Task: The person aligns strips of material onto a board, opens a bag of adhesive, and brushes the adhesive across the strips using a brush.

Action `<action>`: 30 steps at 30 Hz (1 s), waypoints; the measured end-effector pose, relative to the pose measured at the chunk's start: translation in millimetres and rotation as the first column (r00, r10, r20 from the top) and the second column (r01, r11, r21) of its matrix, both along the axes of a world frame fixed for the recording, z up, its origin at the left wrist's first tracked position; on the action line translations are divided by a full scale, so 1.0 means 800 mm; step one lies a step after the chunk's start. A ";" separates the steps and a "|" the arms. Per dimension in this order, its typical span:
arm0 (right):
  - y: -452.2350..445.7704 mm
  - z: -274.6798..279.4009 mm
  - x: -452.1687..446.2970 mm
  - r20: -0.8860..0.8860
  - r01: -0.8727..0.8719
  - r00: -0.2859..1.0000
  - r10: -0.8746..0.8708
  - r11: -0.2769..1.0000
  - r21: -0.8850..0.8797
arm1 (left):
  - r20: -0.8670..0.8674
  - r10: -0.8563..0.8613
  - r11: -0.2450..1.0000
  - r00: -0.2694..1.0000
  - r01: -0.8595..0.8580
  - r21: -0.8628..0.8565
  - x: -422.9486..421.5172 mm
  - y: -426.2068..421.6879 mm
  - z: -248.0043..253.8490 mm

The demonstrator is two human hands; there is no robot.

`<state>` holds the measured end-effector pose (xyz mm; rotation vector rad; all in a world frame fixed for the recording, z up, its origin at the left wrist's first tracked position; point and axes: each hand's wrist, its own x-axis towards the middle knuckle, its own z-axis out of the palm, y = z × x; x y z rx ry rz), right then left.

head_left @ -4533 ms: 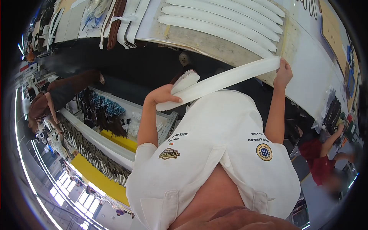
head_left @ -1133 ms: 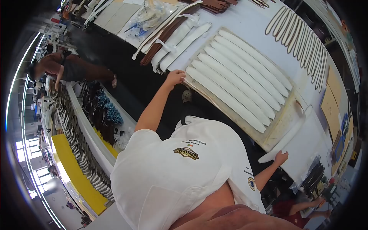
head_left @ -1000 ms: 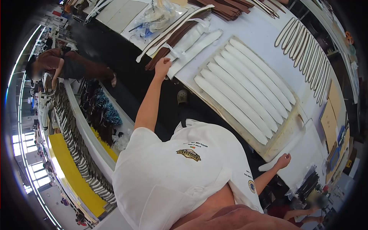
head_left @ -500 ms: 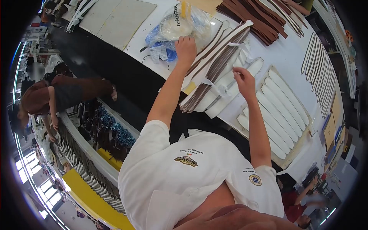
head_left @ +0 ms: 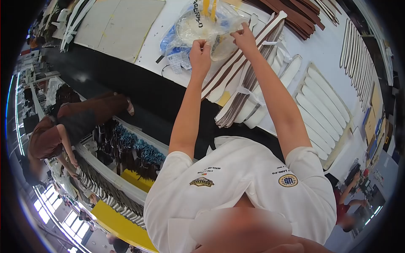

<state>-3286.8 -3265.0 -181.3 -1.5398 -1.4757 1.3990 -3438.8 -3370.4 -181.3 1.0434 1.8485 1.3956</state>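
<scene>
Both my hands are at a clear plastic bag (head_left: 190,27) on the white table. My left hand (head_left: 200,55) is closed in a pinch on the bag's near edge. My right hand (head_left: 244,38) pinches the bag's right side. Something round and pale shows through the plastic, with blue plastic beside it. Below my right forearm lies a tied bundle of brown and white strips (head_left: 242,90). Farther right, white scallop-edged strips (head_left: 318,114) lie side by side on a board.
Dark brown strips (head_left: 291,14) lie at the back of the table, with thin looped strips (head_left: 356,59) to their right. Grey boards (head_left: 116,25) are at the upper left. A person in brown (head_left: 55,135) bends over a rack at left; another person in red (head_left: 342,206) is at lower right.
My view has shifted toward the table's left part. My right hand has moved from above the white strips to the plastic bag. Both hands now pinch the bag.
</scene>
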 end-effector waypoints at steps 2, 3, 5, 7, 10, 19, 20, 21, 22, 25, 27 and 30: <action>0.008 -0.008 0.002 -0.090 0.071 0.993 -0.074 0.997 -0.037 | 0.066 0.019 1.000 0.998 -0.019 0.002 0.000 -0.002 -0.005; 0.009 -0.004 0.001 -0.135 0.105 0.985 -0.111 0.993 -0.055 | 0.064 0.022 1.000 0.998 -0.023 0.015 0.002 0.000 -0.002; 0.002 0.002 -0.002 -0.210 0.151 0.961 -0.182 0.976 -0.157 | -0.117 -0.017 1.000 0.993 0.019 0.012 0.007 0.004 0.003; -0.002 0.001 -0.004 -0.271 0.140 0.941 -0.203 0.962 -0.234 | -0.458 -0.106 0.994 0.883 0.099 -0.039 0.015 0.011 0.025; -0.003 -0.014 -0.001 -0.336 0.062 0.930 -0.148 0.965 -0.256 | -0.781 -0.077 0.996 0.619 0.081 -0.034 0.038 0.025 0.044; 0.029 -0.033 -0.019 -0.154 0.108 0.982 -0.105 0.994 0.016 | -0.433 0.006 1.000 0.901 -0.018 -0.023 0.023 0.057 0.006; 0.034 -0.034 -0.022 -0.067 0.076 0.995 -0.072 0.996 0.051 | -0.288 -0.005 0.999 0.958 -0.009 -0.050 0.020 0.058 0.005; 0.039 -0.032 -0.025 0.022 0.040 0.999 -0.042 0.996 0.080 | -0.136 -0.013 0.997 0.991 0.002 -0.079 0.017 0.054 0.013; 0.047 -0.029 -0.026 0.149 -0.036 0.989 0.021 0.995 0.097 | 0.019 -0.014 0.994 1.000 0.016 -0.111 0.015 0.050 0.017; 0.058 -0.023 -0.040 0.262 -0.085 0.963 0.056 0.991 0.099 | 0.043 -0.029 0.999 0.999 0.031 -0.040 0.014 0.044 0.016; 0.071 -0.047 -0.048 0.364 -0.061 0.931 -0.017 0.978 0.200 | 0.036 -0.011 1.000 0.999 0.012 -0.024 0.009 0.041 0.018; 0.082 -0.055 -0.054 0.474 -0.063 0.880 -0.018 0.986 0.154 | 0.148 0.007 0.998 0.989 -0.017 0.065 0.005 0.034 0.033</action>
